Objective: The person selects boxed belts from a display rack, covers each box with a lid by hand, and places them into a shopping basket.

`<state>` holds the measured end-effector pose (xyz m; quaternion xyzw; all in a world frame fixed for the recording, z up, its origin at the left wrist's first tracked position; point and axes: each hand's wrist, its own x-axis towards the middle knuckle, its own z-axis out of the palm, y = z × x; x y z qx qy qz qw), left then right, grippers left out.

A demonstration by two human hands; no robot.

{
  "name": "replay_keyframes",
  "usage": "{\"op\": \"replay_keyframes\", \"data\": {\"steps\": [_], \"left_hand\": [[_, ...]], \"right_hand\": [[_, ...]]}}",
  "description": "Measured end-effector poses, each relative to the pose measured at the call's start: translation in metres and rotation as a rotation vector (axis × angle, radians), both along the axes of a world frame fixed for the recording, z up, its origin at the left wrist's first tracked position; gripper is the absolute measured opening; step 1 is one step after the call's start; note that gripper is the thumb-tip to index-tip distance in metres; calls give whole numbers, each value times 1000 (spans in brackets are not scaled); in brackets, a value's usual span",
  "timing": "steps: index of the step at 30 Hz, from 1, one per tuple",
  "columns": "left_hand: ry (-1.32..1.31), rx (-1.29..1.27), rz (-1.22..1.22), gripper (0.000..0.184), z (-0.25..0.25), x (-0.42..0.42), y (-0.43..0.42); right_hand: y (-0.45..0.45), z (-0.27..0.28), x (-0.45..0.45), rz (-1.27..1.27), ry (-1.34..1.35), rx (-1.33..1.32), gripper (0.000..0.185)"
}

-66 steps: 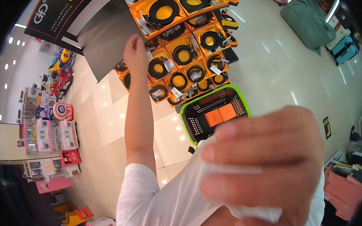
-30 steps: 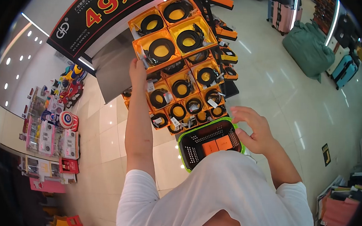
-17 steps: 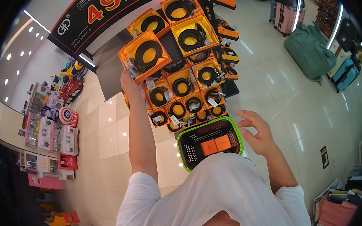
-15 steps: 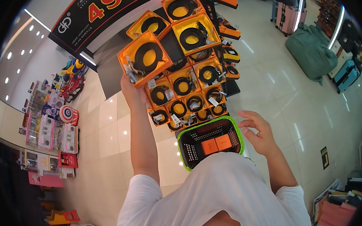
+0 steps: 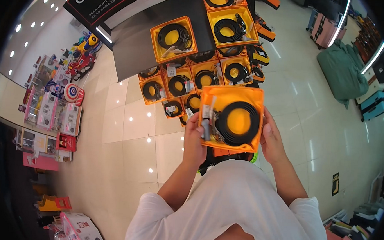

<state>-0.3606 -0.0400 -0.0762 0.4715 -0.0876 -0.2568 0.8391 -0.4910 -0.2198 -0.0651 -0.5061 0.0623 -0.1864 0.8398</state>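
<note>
Between the fingers: belt box — held from both sides now
Left hand: drawn back from display stand
Right hand: no longer empty

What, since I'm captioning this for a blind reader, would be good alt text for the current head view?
A person's left hand and right hand hold an open orange box with a coiled black belt inside. Beyond, more boxed belts sit on a dark display stand; a green-rimmed black basket shows partly below the box.
</note>
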Motion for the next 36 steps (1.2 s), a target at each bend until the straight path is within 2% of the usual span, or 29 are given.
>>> {"op": "replay_keyframes", "data": {"steps": [3, 8, 10, 11, 14, 16, 21, 22, 24, 36], "left_hand": [[-129, 31, -52, 53, -17, -20, -4], [-153, 101, -133, 53, -30, -29, -6], [8, -6, -147, 51, -31, -28, -8], [21, 6, -157, 57, -31, -28, -8], [130, 68, -206, 57, -27, -24, -9], [303, 17, -175, 51, -11, -31, -16], [259, -36, -210, 50, -13, -31, -16], [262, -35, -213, 50, -17, -29, -16], [89, -18, -217, 50, -27, -26, -14], [64, -33, -154, 45, -28, -29, -17]], "right_hand": [[0, -7, 1, -62, 33, 41, 64], [-1, -11, -5, -149, 138, 52, 61], [-2, -15, -8, -165, 150, 25, 61], [-3, -14, -10, -173, 158, 29, 61], [-2, -14, -15, -138, 130, 10, 60], [-1, -19, -16, -123, 122, -20, 60], [-5, -16, -19, -139, 151, -82, 60], [-6, -13, -20, -131, 170, -115, 60], [-6, -12, -19, -124, 190, -148, 60], [-7, -16, -17, -363, 252, -732, 39]]}}
